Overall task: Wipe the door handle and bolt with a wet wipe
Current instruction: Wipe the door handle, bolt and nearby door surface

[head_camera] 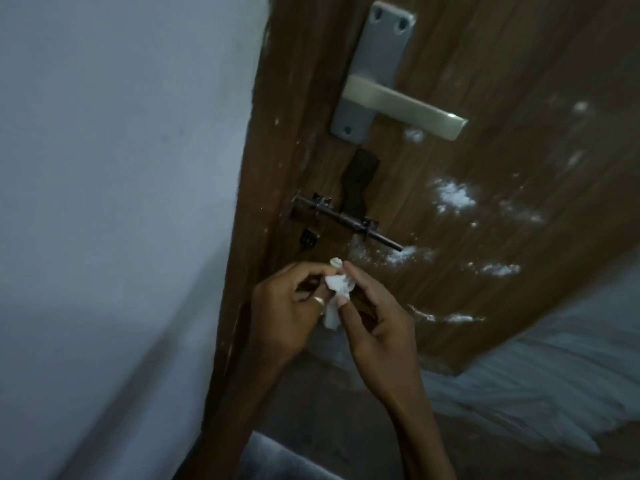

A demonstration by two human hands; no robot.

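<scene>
Fingertips (358,276) of both hands pinch a small crumpled white wet wipe (337,285) btwn them, left hand (282,306) vs right hand (377,327), fingers curled, not spread. The wipe touches neither metal part, so both prob. still need wiping, tho can't tell for sure. Just above the fingers sits the dark metal sliding bolt (349,221) on the brown wooden door (485,64). The silver lever door handle (401,110) is higher up, well apart from them.

The left hand (281,315) and right hand (379,329) are covering part of the wet wipe (338,287), and the door (502,57) is running off the top edge.
</scene>
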